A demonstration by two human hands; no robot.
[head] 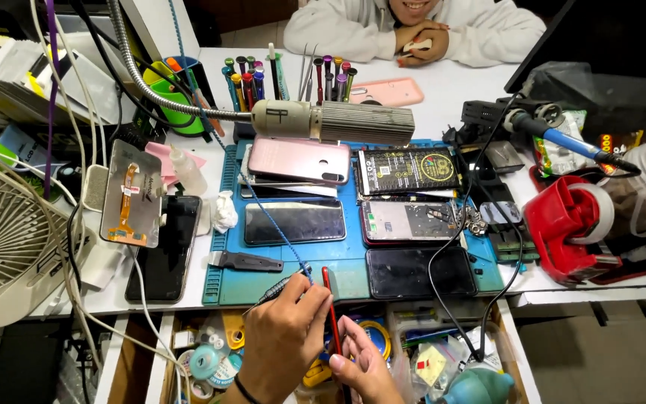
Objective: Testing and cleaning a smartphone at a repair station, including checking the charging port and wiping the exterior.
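The white counter point(457, 90) carries a blue work mat point(338, 273) laid with several phones, face up or opened, seemingly so each stays within reach; a gooseneck lamp point(338, 121) hangs low over them; a small fan point(1, 243) stands at the left edge; another person's folded arms rest at the far side. Nearer, the left hand point(282, 340) has its fingers closed on a thin screwdriver point(278, 288), tip pointing toward the mat; the right hand point(364, 366) pinches a red phone point(330, 314) edge-on above the open drawer point(443, 352), probably to present its side; the phone's lower end is hidden behind the fingers, and the drawer's clutter is hard to make out.
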